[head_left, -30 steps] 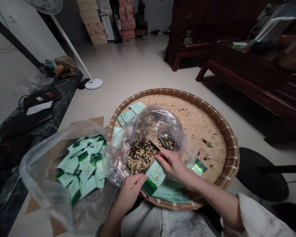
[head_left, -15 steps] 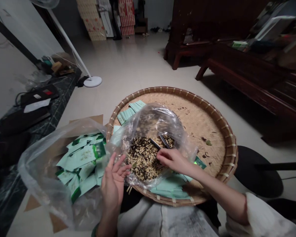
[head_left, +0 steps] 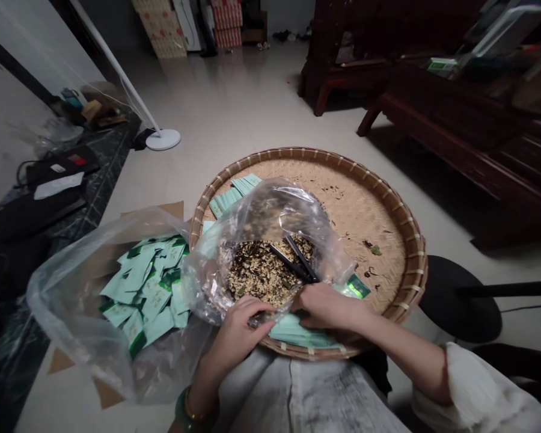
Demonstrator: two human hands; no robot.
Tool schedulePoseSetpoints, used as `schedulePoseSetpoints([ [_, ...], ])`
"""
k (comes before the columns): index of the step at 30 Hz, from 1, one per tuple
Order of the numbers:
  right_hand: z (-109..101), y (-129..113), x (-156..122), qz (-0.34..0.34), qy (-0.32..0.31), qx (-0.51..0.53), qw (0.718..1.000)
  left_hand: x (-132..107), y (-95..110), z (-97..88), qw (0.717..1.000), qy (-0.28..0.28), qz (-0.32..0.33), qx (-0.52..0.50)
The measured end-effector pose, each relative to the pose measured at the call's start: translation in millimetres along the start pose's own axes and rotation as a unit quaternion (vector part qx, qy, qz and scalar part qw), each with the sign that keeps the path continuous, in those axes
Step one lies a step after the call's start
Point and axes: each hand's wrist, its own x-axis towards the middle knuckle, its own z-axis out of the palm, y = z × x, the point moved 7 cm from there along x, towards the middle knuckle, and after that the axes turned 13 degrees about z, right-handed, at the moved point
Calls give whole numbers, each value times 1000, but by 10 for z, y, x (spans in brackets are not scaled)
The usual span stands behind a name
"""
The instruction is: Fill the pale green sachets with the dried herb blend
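My left hand [head_left: 246,331] is at the near rim of a clear plastic bag [head_left: 270,207], its thumb and fingers apart around the rim. Inside the bag lies a mix of pale grains and dark shreds [head_left: 256,273]. Black tongs [head_left: 303,264] rest on the mix, jaws pointing away from me. Just right of the rim, my right hand [head_left: 327,307] reaches down with curled fingers to a stack of pale green sachets [head_left: 302,334]; its fingertips are hidden. A brighter green sachet end [head_left: 356,287] shows beyond that hand.
A round woven bamboo tray [head_left: 417,264] carries the bag, more stacked sachets [head_left: 234,193] and scattered dark bits. To its left, a larger plastic bag [head_left: 58,300] holds many loose sachets [head_left: 155,294]. A black round base [head_left: 460,300] stands right, a white stand base [head_left: 163,139] farther off.
My left hand has turned from palm-up to the bag's near rim. My right hand has left the tongs' area and moved down to the sachet stack; the tongs now show fully.
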Motion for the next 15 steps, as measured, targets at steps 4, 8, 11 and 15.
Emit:
schedulePoseSetpoints([
  [4,38,-28,20,-1,12,-21,1000,-6,-45,6,1000,10,-12,-7],
  [8,85,-86,13,-20,19,-24,999,-6,-71,3,1000,17,-25,-7],
  [11,114,-126,11,-34,6,-25,999,0,-72,1,999,16,-34,-5],
  [15,119,-59,57,-16,-16,-3,1000,0,-74,-7,999,17,-44,-7],
])
